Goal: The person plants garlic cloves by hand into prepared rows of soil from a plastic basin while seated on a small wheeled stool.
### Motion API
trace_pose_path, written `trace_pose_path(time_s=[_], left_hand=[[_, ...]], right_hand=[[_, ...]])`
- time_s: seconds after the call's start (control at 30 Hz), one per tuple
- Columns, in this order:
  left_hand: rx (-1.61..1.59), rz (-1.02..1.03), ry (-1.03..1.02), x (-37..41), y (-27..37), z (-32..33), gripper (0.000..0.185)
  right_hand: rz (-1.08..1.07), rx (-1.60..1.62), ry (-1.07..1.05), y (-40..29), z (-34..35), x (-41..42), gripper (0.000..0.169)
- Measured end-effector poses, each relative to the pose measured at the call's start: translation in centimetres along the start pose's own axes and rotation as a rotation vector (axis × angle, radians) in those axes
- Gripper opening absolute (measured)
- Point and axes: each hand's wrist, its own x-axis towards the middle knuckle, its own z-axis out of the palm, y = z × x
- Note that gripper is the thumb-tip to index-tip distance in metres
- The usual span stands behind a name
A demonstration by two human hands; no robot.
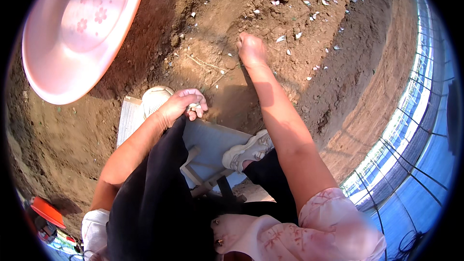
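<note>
My left hand (186, 103) rests by my knee, its fingers curled around white garlic cloves (194, 106). My right hand (252, 49) reaches down to the brown soil (217, 18), fingers drawn together at the ground. Its fingertips are mostly hidden, so I cannot tell if a clove is between them. Several garlic cloves lie scattered on the soil to the right and beyond it, among them a clove (281, 38) close by. One small clove (230, 54) lies just left of my right wrist.
A pink plastic basin (47, 69) with a flower print stands at upper left. My shoes (239, 156) rest on a grey board (217, 134), by a wooden frame (192, 174). Wire mesh (406, 116) and blue sheeting (409, 195) line the right. An orange object (47, 212) lies at lower left.
</note>
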Motion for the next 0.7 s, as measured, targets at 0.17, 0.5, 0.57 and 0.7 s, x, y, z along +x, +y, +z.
trace_pose_path(time_s=[0.17, 0.5, 0.57, 0.7], left_hand=[[0.027, 0.005, 0.003, -0.4, 0.0, -0.4, 0.016], [-0.016, -0.004, -0.012, -0.2, 0.0, -0.2, 0.015], [-0.024, -0.006, -0.009, -0.2, 0.0, -0.3, 0.015], [-0.018, -0.009, -0.004, -0.1, -0.2, -0.4, 0.015]], right_hand=[[0.052, 0.071, 0.102, -1.2, -3.9, 1.8, 0.011], [0.027, 0.265, 0.202, 1.6, -4.4, 4.9, 0.012], [0.01, 0.291, 0.112, 2.1, -4.1, 3.5, 0.012], [-0.026, 0.145, 0.084, 1.6, -3.1, 2.2, 0.013]])
